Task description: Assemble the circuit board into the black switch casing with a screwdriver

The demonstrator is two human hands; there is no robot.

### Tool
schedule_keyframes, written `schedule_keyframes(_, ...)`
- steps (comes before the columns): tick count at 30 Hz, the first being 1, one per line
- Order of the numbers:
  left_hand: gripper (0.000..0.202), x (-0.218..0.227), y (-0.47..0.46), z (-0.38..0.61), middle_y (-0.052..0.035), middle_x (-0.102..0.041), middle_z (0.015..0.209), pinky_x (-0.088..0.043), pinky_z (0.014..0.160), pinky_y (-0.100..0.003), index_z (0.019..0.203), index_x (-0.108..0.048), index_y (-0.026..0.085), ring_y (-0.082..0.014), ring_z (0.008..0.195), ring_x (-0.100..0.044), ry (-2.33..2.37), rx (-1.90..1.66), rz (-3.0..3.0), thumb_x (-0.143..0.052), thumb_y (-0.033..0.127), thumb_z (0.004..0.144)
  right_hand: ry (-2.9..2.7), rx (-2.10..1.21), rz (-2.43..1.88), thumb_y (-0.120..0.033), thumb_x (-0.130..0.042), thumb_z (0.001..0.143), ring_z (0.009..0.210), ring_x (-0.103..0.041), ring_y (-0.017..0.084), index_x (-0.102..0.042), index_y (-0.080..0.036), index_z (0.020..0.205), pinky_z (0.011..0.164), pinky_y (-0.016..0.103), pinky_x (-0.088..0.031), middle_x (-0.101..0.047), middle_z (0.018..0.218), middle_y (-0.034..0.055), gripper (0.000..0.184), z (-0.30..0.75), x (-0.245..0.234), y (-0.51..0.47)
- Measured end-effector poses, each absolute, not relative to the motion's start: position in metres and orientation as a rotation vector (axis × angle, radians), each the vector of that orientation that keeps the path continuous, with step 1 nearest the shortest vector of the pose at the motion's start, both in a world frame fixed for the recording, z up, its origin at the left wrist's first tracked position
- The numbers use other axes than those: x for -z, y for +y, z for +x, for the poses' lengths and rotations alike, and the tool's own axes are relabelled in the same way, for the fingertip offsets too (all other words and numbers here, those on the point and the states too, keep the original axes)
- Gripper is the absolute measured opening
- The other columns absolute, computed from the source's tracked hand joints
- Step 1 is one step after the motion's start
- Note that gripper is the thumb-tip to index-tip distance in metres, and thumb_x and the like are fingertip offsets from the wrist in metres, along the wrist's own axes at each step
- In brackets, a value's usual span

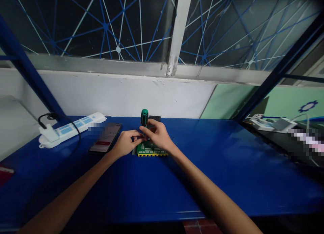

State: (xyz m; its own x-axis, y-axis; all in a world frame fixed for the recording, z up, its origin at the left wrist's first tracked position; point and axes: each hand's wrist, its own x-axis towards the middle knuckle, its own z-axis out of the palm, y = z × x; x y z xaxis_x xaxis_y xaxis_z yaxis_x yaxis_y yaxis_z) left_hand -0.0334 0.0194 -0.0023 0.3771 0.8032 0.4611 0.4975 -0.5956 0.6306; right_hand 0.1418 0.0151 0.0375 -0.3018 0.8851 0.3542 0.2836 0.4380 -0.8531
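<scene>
A screwdriver (144, 116) with a green and black handle stands upright, its handle on top. My right hand (158, 133) is closed around the lower part of that handle. Beside the shaft, the fingertips of my left hand (128, 142) are pinched together low over the board; what they hold, if anything, is too small to make out. Under both hands lies a green circuit board (145, 149) with a yellow strip (153, 155) along its near edge. Its far part and the screwdriver's tip are hidden by my fingers.
A phone (107, 138) lies left of the board on the blue table (141, 190). Farther left, a white power strip (81, 126) carries a plugged-in adapter and a black cable. Small dark bits (173, 137) lie right of the board. A white charger (285, 125) stands at far right.
</scene>
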Motion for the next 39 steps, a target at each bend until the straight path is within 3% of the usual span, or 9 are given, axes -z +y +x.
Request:
schedule_keyframes(5, 0.018, 0.0001, 0.0175, -0.0329, 0.0016, -0.054, 0.058, -0.029, 0.048, -0.023, 0.08, -0.074, 0.016, -0.0093, 0.049, -0.039, 1.131, -1.048, 2.287, -0.06, 0.027, 0.082, -1.813, -0.895, -0.967, -0.043, -0.058, 0.084, 0.054, -0.058, 0.012, -0.055, -0.02, 0.085, 0.047, 0.026, -0.041, -0.057, 0.071, -0.0006, 0.023, 0.1425, -0.0395, 0.0137)
schedule_keyframes(12, 0.02, -0.0009, 0.0178, -0.0338, -0.0012, -0.063, 0.071, -0.028, 0.047, -0.022, 0.081, -0.074, 0.016, -0.0083, 0.05, -0.039, 1.093, -1.003, 2.314, -0.056, 0.024, 0.084, -1.77, -0.939, -0.899, -0.041, -0.058, 0.084, 0.05, -0.06, 0.011, -0.054, -0.019, 0.087, 0.044, 0.025, -0.04, -0.056, 0.08, -0.0001, 0.023, 0.1434, -0.0394, 0.014)
schedule_keyframes(20, 0.02, 0.0016, 0.0195, -0.0335, 0.0002, -0.058, 0.059, -0.03, 0.048, -0.022, 0.077, -0.073, 0.014, -0.0097, 0.051, -0.042, 1.127, -1.069, 2.271, -0.061, 0.03, 0.081, -1.832, -0.805, -1.029, -0.048, -0.055, 0.086, 0.055, -0.055, 0.014, -0.062, -0.018, 0.1, 0.051, 0.028, -0.04, -0.059, 0.068, 0.0012, 0.034, 0.1426, -0.0386, 0.0138)
schedule_keyframes(27, 0.023, 0.0022, 0.0202, -0.0345, -0.0053, -0.068, 0.081, -0.033, 0.048, -0.023, 0.088, -0.075, 0.014, -0.0091, 0.053, -0.044, 1.055, -1.016, 2.253, -0.057, 0.029, 0.085, -1.824, -0.77, -1.009, -0.045, -0.057, 0.085, 0.054, -0.051, 0.011, -0.061, -0.018, 0.092, 0.052, 0.028, -0.039, -0.059, 0.071, 0.001, 0.029, 0.1436, -0.0377, 0.0162)
schedule_keyframes(34, 0.018, 0.0025, 0.0204, -0.0342, -0.0001, -0.06, 0.061, -0.033, 0.049, -0.022, 0.079, -0.074, 0.015, -0.0097, 0.052, -0.044, 1.095, -1.1, 2.243, -0.063, 0.028, 0.081, -1.829, -0.775, -0.989, -0.043, -0.056, 0.086, 0.051, -0.051, 0.01, -0.06, -0.018, 0.092, 0.05, 0.027, -0.04, -0.061, 0.078, 0.0018, 0.026, 0.142, -0.0363, 0.015)
schedule_keyframes(39, 0.018, 0.0029, 0.0203, -0.0338, -0.0012, -0.064, 0.069, -0.033, 0.049, -0.021, 0.082, -0.074, 0.015, -0.0091, 0.052, -0.044, 1.064, -1.087, 2.26, -0.061, 0.028, 0.083, -1.828, -0.767, -0.986, -0.043, -0.057, 0.086, 0.053, -0.054, 0.01, -0.062, -0.017, 0.092, 0.051, 0.027, -0.042, -0.063, 0.083, 0.0032, 0.027, 0.1418, -0.0334, 0.0178)
